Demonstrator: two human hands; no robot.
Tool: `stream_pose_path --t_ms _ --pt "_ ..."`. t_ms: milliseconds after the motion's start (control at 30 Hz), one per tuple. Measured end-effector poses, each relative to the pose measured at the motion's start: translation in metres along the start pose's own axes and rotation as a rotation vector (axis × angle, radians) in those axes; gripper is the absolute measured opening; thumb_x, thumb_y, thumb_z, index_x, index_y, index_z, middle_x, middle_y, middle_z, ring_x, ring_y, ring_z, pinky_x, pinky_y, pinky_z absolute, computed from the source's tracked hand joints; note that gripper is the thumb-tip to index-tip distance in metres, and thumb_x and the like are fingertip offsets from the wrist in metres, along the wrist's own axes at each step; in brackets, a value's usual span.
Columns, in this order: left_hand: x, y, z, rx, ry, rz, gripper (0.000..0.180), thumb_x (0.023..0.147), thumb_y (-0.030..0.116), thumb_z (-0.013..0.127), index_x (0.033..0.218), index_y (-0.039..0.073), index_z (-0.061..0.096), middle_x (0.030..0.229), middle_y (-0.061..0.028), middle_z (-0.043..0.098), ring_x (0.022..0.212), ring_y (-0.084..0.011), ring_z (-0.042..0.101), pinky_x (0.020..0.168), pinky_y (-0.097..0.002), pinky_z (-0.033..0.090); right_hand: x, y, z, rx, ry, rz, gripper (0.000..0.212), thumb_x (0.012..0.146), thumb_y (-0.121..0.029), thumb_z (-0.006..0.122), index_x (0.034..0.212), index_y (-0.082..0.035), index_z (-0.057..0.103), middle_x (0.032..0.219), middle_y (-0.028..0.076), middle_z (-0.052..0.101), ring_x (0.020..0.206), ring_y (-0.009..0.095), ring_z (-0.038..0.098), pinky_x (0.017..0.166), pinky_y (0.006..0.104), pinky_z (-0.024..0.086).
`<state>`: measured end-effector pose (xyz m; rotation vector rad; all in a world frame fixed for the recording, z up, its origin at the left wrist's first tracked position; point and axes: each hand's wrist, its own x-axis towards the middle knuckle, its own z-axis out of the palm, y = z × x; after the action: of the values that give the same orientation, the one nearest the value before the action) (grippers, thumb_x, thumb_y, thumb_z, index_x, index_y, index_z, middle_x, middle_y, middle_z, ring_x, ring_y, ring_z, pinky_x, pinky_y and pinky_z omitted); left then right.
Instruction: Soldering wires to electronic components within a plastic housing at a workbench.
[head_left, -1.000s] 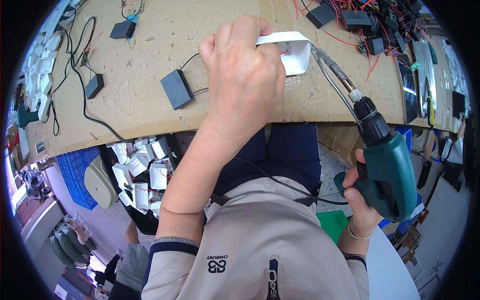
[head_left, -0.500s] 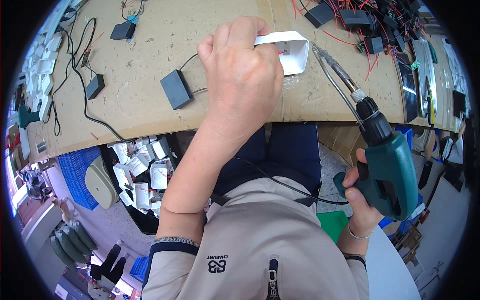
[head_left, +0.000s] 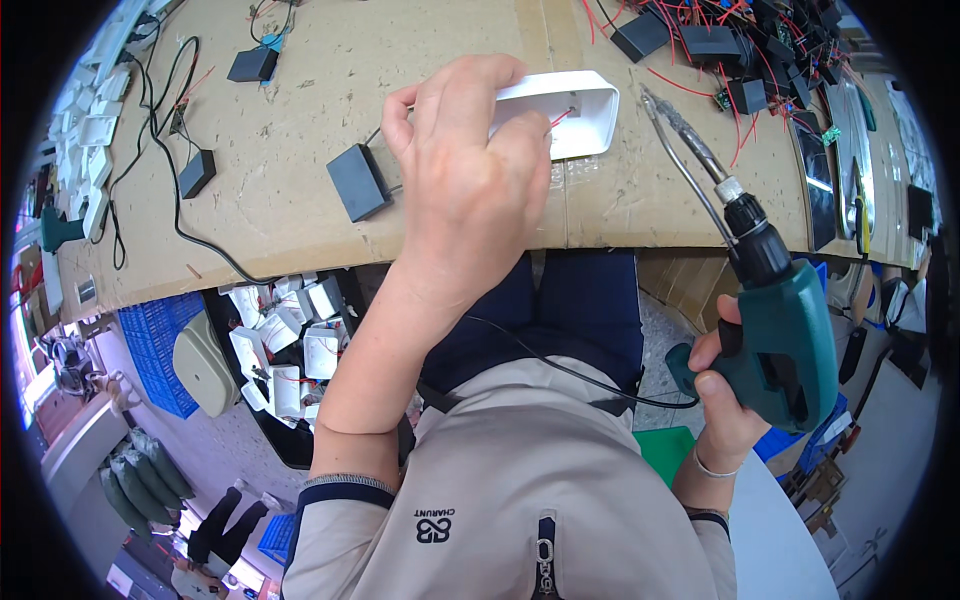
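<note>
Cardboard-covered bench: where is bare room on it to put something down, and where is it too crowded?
On the bench, bare room lies between the black box and the small black box, and below the white housing under the left hand. The far right corner is crowded with red-wired modules.

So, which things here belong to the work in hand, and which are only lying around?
In use:
- left hand pressing the white plastic housing
- right hand holding the green power drill

Lying about:
- black box beside the housing
- pile of black modules with red wires
- white parts under the table
</note>
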<state>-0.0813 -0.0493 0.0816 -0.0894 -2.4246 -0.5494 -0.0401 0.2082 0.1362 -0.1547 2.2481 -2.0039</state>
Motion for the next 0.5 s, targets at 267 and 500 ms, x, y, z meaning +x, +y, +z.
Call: stream_pose_path --t_ms 267,500 --pt "-0.004 0.010 -0.010 0.055 -0.010 -0.071 0.014 0.065 0.009 0.070 0.077 0.004 0.063 0.112 -0.0130 0.051 0.108 -0.0302 0.048 0.085 -0.0459 0.030 0.016 0.005 0.009 0.160 0.013 0.025 0.071 0.071 -0.020 0.074 0.127 0.008 0.041 0.088 0.013 0.059 0.064 0.013 0.055 0.057 0.0259 0.047" --pt "-0.007 0.007 -0.003 0.046 0.010 -0.060 0.011 0.066 0.008 0.069 0.075 0.004 0.063 0.112 -0.0130 0.052 0.109 -0.0312 0.048 0.085 -0.0460 0.030 0.035 0.026 0.012 0.405 -0.109 0.062 0.074 0.073 -0.019 0.075 0.133 0.003 0.037 0.114 0.022 0.055 0.072 0.014 0.057 0.060 0.0252 0.050"
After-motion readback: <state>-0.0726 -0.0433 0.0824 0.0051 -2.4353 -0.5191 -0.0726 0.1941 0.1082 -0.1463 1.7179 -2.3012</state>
